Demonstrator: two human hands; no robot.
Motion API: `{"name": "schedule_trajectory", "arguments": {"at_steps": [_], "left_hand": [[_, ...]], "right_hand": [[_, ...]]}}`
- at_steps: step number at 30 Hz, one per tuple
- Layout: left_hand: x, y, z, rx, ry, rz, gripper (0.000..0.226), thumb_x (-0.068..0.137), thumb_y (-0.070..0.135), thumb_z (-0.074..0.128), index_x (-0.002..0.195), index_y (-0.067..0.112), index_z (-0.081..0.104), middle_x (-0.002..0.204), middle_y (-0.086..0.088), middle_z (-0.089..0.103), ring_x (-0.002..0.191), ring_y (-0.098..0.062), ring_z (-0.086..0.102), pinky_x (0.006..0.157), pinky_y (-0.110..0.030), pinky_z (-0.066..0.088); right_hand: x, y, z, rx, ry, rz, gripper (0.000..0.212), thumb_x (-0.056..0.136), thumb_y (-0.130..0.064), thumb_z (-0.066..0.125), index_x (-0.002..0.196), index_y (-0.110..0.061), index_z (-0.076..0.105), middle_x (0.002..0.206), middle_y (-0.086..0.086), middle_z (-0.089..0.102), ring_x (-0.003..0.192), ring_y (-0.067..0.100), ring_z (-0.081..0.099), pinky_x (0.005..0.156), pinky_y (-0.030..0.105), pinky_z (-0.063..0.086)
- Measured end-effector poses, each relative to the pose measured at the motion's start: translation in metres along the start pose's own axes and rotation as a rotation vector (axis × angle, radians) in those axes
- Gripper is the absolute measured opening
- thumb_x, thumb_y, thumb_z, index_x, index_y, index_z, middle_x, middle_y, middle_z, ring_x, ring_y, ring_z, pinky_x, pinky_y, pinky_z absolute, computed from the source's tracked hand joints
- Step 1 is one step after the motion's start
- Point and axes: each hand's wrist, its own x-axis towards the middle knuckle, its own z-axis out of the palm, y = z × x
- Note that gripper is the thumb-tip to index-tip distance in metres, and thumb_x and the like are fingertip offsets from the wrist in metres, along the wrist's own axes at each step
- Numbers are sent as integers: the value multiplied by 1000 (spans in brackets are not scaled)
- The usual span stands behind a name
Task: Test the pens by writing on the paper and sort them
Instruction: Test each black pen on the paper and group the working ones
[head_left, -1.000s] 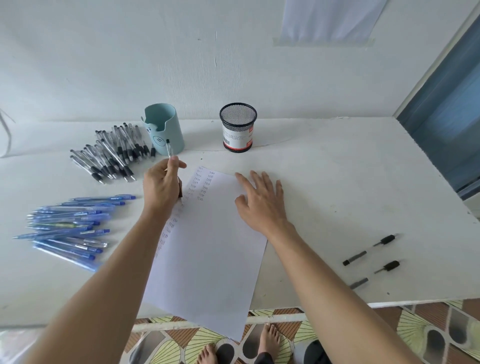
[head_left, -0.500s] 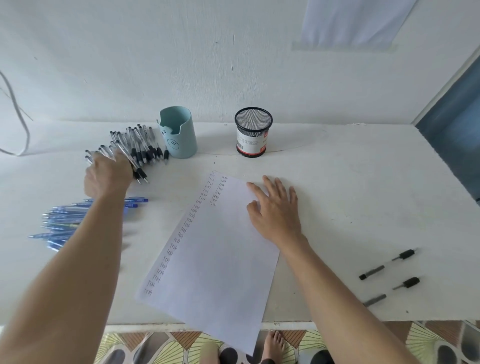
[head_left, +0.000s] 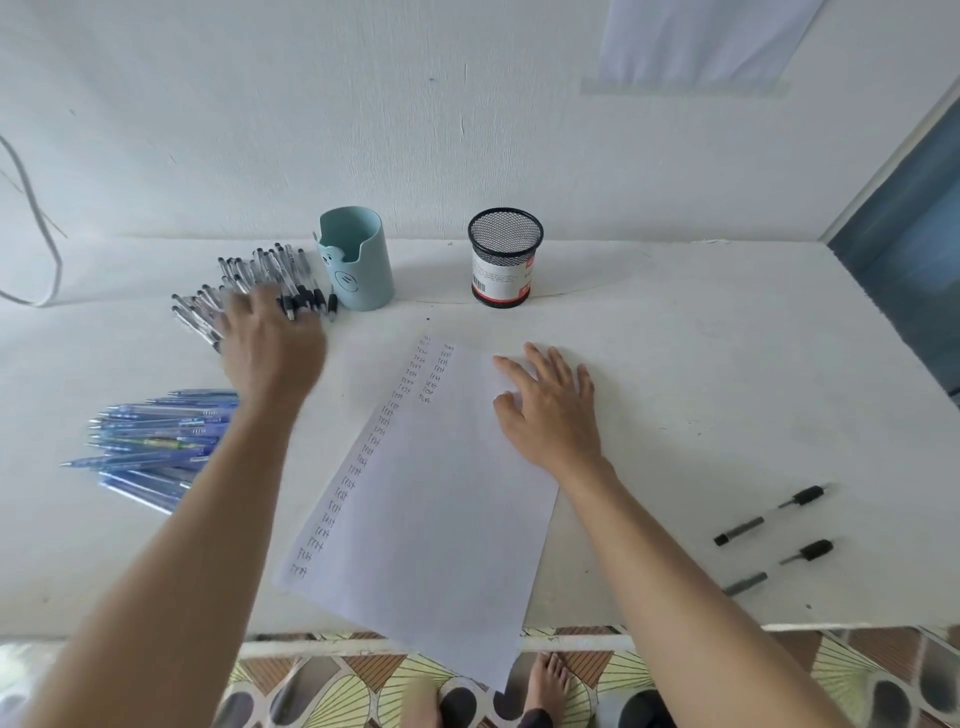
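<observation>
The heap of clear-barrelled black-tipped pens (head_left: 260, 270) lies at the far left of the white table (head_left: 701, 364), just beside the pale teal plastic holder (head_left: 358, 265). One second ago the left hand (head_left: 270, 348) held one such pen upright at the top of the white sheet of paper (head_left: 431, 509). It then travelled to this heap and now sits over the heap's near edge, motion-blurred. Whether its fingers hold a pen cannot be told.

Judgement: the tested pen has been sorted with the black group, and another pen is due.

The right hand (head_left: 550, 410) remains flat, fingers spread, pinning the sheet's right edge. Two columns of handwritten marks run down the sheet.

The blue pens (head_left: 156, 441) lie nearer left. A black mesh cup (head_left: 504, 260) stands beyond the sheet, and dismantled black pen parts (head_left: 769, 519) lie at right.
</observation>
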Motion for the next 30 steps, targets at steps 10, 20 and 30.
{"name": "schedule_trajectory", "arguments": {"at_steps": [10,20,30], "left_hand": [[-111,59,61,171,-527,572,57,104,44,32,158,26,25,166,-4,19,154,-26,5,123,-45,7],[-113,56,63,239,-501,603,57,104,46,33,157,26,27,165,-4,21,152,-27,12,122,-43,7],[-113,55,64,205,-491,582,63,97,53,27,154,27,32,163,-3,26,151,-26,16,121,-43,10]], "right_hand": [[-11,17,-42,627,-33,129,40,98,-12,46,134,-22,60,140,-6,57,123,12,55,98,24,39],[-75,88,-124,100,-277,167,30,82,-15,57,88,-43,63,109,-24,52,107,2,29,100,32,19],[-106,144,-136,-4,-465,229,29,79,-39,80,90,-62,67,117,-31,49,125,7,32,97,36,21]]}}
